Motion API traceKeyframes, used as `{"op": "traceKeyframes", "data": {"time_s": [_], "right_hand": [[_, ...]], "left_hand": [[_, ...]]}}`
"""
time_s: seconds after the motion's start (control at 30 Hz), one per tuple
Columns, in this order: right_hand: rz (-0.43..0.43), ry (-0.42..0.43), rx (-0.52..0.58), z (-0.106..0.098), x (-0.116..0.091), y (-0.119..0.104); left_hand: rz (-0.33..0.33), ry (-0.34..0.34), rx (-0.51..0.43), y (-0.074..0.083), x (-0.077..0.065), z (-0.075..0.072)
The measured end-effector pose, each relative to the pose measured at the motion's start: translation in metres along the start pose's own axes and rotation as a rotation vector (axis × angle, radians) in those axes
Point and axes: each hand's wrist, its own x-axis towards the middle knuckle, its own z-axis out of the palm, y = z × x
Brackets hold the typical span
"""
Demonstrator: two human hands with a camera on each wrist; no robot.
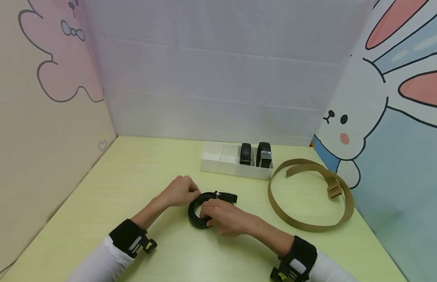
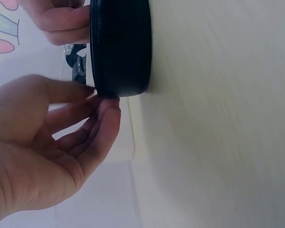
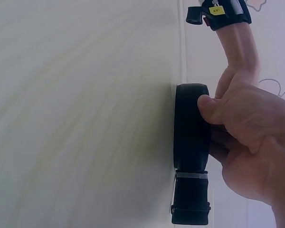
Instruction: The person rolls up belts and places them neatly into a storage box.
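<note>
A coiled black belt (image 1: pixel 197 215) lies on the table, its buckle (image 1: pixel 227 197) pointing to the right. My right hand (image 1: pixel 227 217) pinches the near right side of the coil, with the thumb on its outer face in the right wrist view and the other fingers reaching inside the ring. My left hand (image 1: pixel 181 191) is at the coil's far left side. In the left wrist view, the fingertips of this loosely bent left hand (image 2: pixel 52 137) touch the outside of the black coil (image 2: pixel 121 47), and a gap shows between thumb and fingers.
Behind the hands stands a white divided box (image 1: pixel 223 166) holding two rolled black belts (image 1: pixel 245 154), both in its right-hand compartments. A tan webbing belt (image 1: pixel 310 227) with a tan buckle lies in a large loop to the right. Printed walls enclose the table (image 1: pixel 162 156).
</note>
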Motion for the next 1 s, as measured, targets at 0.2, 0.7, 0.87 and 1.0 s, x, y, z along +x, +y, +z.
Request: {"op": "traceKeyframes", "data": {"time_s": [0.2,0.7,0.87,1.0], "right_hand": [[0.033,-0.013,0.010,0.001,0.001,-0.001],[0.121,0.175,0.249,-0.022,-0.018,0.023],[0.269,0.330,0.332,-0.035,-0.033,0.047],[0.394,0.241,0.453,-0.039,-0.041,0.063]], "left_hand": [[-0.029,-0.045,0.118,0.018,0.000,-0.002],[0.069,-0.060,0.270,0.023,0.013,0.004],[0.212,0.019,0.324,0.029,0.008,-0.001],[0.323,0.124,0.395,0.038,0.002,-0.003]]}}
